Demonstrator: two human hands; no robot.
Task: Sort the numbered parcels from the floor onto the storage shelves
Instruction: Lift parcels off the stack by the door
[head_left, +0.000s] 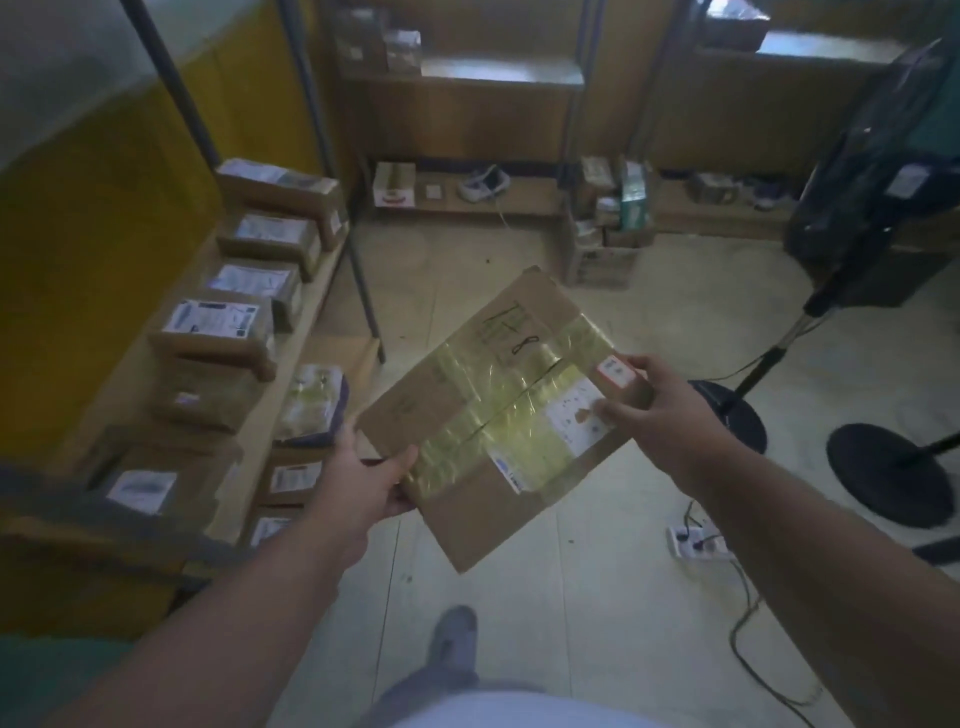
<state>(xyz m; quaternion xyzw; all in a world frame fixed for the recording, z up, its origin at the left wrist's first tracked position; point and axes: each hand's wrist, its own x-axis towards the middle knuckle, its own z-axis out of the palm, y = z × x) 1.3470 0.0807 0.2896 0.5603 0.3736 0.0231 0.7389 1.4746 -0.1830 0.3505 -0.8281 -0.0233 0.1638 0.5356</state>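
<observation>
I hold a flat brown cardboard parcel (498, 410) in both hands above the floor. It is sealed with yellowish tape, carries white labels and a handwritten number in black marker. My left hand (363, 478) grips its near left corner, thumb on top. My right hand (660, 405) grips its right edge beside a small red-bordered sticker. To my left runs a wooden storage shelf (291, 364) bearing a row of labelled brown parcels (218, 332).
More parcels lie on a lower shelf level (306, 405). A low shelf along the far wall (498, 200) holds boxes and a shoe. Stacked boxes (608, 228) stand on the floor. Fan bases (893, 473) and a power strip (698, 540) with cables lie at right.
</observation>
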